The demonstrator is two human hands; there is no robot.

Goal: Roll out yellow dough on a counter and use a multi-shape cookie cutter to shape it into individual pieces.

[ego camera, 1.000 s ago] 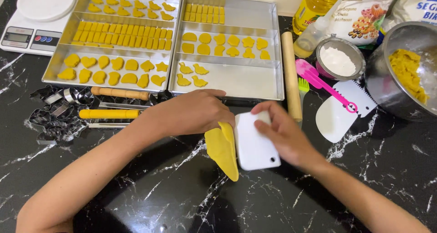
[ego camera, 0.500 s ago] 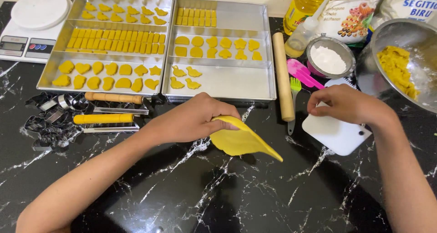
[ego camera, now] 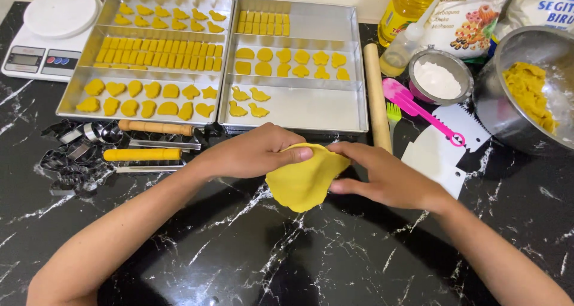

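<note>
At the upper left of the frame I see a white kitchen scale (ego camera: 52, 34) on the black marbled counter (ego camera: 239, 258), and below it, at the left edge, a heap of metal cookie cutters (ego camera: 75, 156) with two rolling tools beside them, one wooden-handled (ego camera: 155, 127) and one yellow-handled (ego camera: 142, 155). Next along the top sit two metal baking trays: the left tray (ego camera: 149, 58) is nearly full of small yellow cut-out dough shapes, the right tray (ego camera: 293, 67) is partly filled, its lower section mostly bare. In the middle of the frame, just below the trays, my left hand (ego camera: 251, 153) comes in from the lower left and grips the top edge of a thin yellow dough sheet (ego camera: 302, 180), fingers curled over it and thumb on its upper rim. The sheet is lifted off the counter and hangs folded between both hands. My right hand (ego camera: 388, 177) meets it from the right, fingertips pinching its right edge. Just right of the trays a wooden rolling pin (ego camera: 376, 97) lies lengthwise. Further right are a pink spatula (ego camera: 418, 109), white plastic scrapers (ego camera: 442, 153), a small bowl of white flour (ego camera: 439, 79), an oil bottle (ego camera: 409, 4), flour bags at the top, and at the far right a steel bowl (ego camera: 508, 115) holding more yellow dough (ego camera: 532, 94).
</note>
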